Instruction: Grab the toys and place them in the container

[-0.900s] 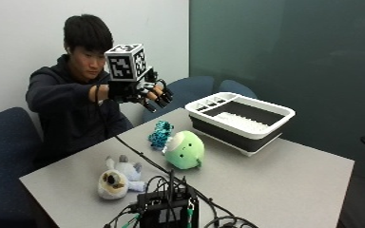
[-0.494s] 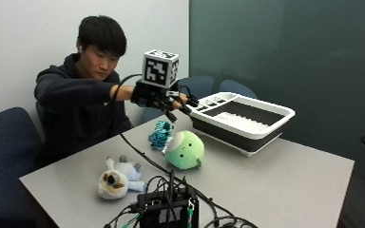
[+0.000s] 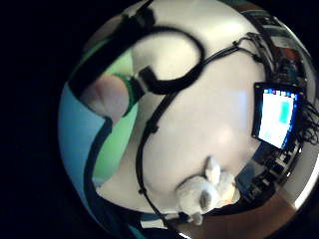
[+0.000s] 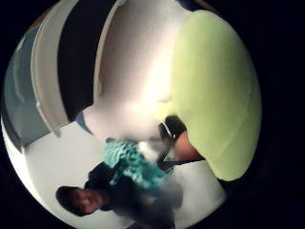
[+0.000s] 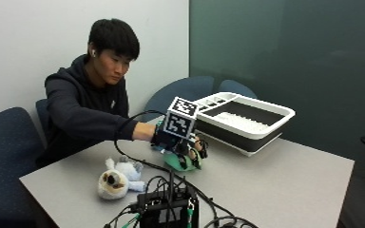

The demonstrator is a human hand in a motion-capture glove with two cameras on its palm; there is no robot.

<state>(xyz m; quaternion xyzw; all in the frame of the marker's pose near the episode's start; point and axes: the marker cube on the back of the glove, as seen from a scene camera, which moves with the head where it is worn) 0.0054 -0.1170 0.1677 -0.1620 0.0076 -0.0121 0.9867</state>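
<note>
My gloved right hand (image 5: 181, 142) lies on top of the round green plush toy (image 5: 175, 164) in the middle of the table, its fingers curled down over the toy's front. The toy's green side (image 4: 217, 90) fills much of the thumb side palm view and also shows close to the palm (image 3: 115, 149). A small teal patterned toy (image 4: 134, 164) lies just behind it, toward the person. The white and pale blue plush animal (image 5: 116, 176) lies on the table to the left, apart from the hand (image 3: 203, 194). The white-rimmed black container (image 5: 253, 135) stands beyond the green toy (image 4: 71, 71).
A black electronics box (image 5: 167, 209) with cables sits at the table's front edge. A lit screen (image 3: 276, 117) stands off the table. Blue chairs (image 5: 5, 142) ring the grey table (image 5: 283, 185).
The hand has come down from the air above the toys onto the green plush toy, and its fingers have closed over it. The toys and the container have stayed in place.
</note>
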